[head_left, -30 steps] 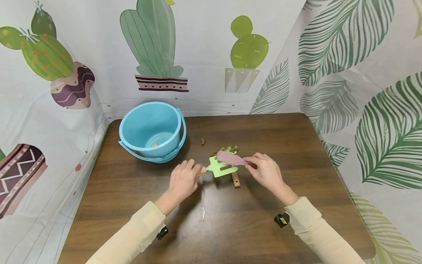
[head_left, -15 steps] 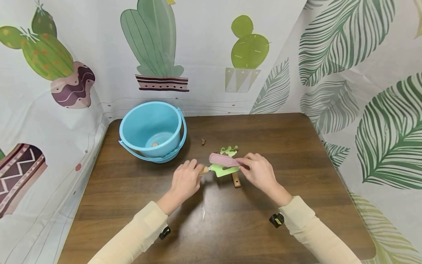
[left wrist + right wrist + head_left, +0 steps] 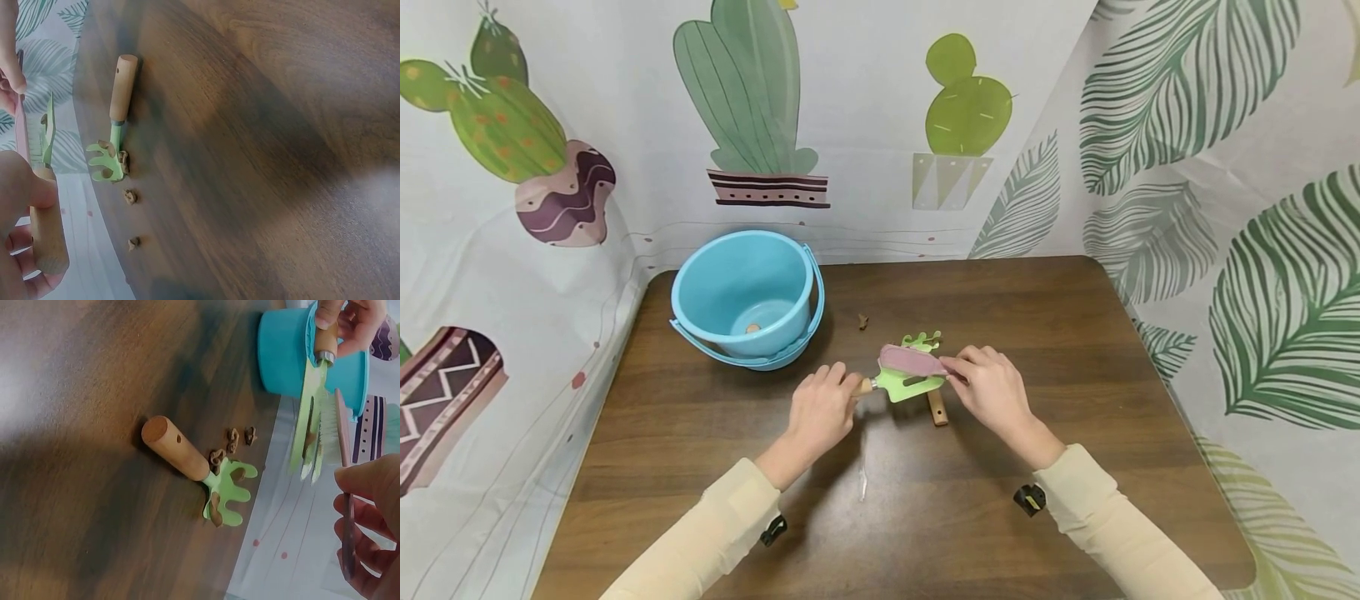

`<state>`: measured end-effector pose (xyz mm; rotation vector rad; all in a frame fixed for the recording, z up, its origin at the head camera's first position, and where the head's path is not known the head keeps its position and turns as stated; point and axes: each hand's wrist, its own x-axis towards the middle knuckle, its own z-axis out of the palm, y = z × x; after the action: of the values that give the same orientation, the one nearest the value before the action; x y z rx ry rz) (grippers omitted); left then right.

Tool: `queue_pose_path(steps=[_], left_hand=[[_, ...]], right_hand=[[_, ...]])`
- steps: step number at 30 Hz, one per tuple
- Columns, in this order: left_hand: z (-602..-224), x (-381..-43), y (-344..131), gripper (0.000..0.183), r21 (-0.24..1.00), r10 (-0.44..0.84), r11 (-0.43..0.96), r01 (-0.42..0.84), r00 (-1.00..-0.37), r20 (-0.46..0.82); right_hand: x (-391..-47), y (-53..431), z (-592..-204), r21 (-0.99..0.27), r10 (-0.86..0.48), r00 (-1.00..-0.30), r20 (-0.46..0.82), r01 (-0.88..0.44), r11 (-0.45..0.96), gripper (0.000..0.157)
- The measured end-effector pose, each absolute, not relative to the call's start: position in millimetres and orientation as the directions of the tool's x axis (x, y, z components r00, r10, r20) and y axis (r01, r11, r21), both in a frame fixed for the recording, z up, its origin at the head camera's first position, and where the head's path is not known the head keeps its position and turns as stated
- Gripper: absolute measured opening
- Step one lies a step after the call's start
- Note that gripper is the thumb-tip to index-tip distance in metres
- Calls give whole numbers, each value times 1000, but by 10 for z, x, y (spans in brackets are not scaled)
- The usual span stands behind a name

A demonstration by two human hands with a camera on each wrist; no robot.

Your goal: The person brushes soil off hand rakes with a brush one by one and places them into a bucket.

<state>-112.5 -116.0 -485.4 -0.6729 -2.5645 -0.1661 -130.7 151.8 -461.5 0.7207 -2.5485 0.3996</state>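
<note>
- ok so on my feed the L hand [image 3: 822, 408] is wrapped round the wooden handle of a green hand fork [image 3: 892, 387], thumb on the wood per L wrist cam.
- R hand [image 3: 990, 396] has a pink brush [image 3: 910, 360] by its thin handle, thumb + fingers pinching it, so both hands are closed up & busy afaict.
- fork + brush are up off the bench [image 3: 1000, 542], in btwn the 2 hands.
- key thing imo: brush lies over the fork. Long axes approx parallel, side to side, but reversed: tines point R, brush head points L. Bristles face the tines & look like they're touching, can't swear to it.
- so R hand's nearer the tine tips, L hand's nearer the brush head. Any stroke along the tines hinges on that, I'd say.
- brown scrap [image 3: 309, 441] sits on the fork, seen from R wrist cam.
- below, on the bench: green hand rake [image 3: 228, 494], long axis crossing the fork's, wooden handle end twd the person, no hand on it. Brown bits [image 3: 233, 439] beside it, more on its head.
- blue bucket [image 3: 737, 283] stands upright past the L hand, far L. Smth small & pale inside, can't ID.
</note>
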Motion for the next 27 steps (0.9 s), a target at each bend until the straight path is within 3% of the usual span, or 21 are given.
queue_pose_path(steps=[27], left_hand=[[-4875,-1119,-1255,23,-9,420,878,478,-763,491]], right_hand=[[-1305,1710,-4608,-251,-325,-834,445,-464,849,26]])
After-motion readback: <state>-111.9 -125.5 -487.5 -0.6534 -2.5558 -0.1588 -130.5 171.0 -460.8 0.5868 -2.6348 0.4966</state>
